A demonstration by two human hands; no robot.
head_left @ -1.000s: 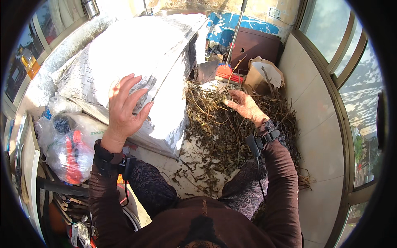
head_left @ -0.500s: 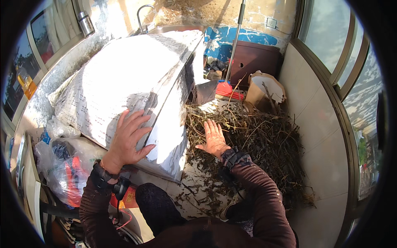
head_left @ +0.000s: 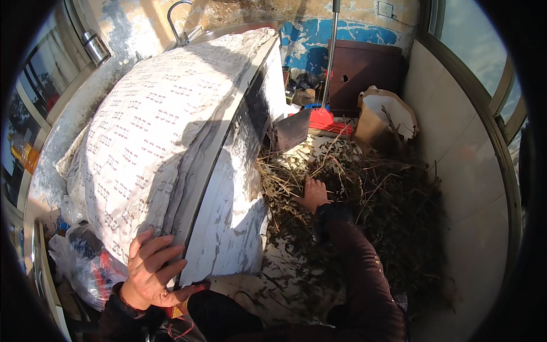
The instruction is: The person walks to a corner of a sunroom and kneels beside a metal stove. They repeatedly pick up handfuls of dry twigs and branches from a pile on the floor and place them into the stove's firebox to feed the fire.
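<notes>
Compared with half a second ago, the left hand has come down onto the near end of the long, flaking white block, and the right hand has gone in among the stalks of the brown, tangled heap of dried plants lying right of the block. The left fingers are spread and slightly bent, resting at the block's corner and gripping nothing visible. The right thumb stands out sideways, the fingers are partly bent with tips amid the stalks; I cannot tell whether they have hold of any.

Right of the block's far end, beyond the heap, stands an open brown paper bag with a white inside; a stick crosses its mouth, whether in it or before it is unclear. Left of the block, a clear plastic bag holds red and dark items.

The heap is matted, dark in shadow, with paler straw-coloured stems near the block.
</notes>
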